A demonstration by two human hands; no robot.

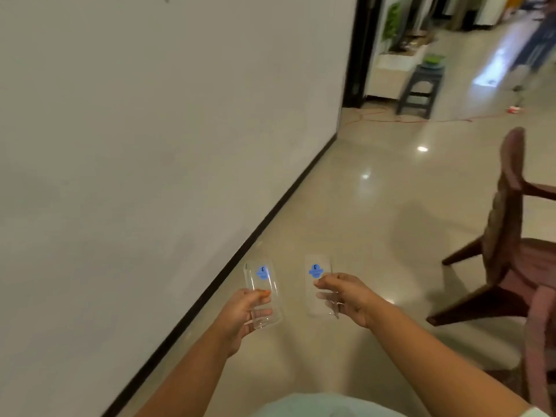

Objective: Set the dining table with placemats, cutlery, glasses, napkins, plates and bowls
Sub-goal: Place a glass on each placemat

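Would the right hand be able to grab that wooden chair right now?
Probably not as things stand: the right hand already grips a clear glass, as the left hand does another glass. The wooden chair stands off to the right with bare floor between.

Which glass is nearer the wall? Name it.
The glass in the left hand: that glass is on the wall side; the other glass, in the right hand, is nearer the chair.

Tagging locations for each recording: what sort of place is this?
Probably a home or small eatery's dining area: a dark wooden chair on a glossy beige tiled floor, a grey plastic stool beyond, and a clear drinking glass in each hand.
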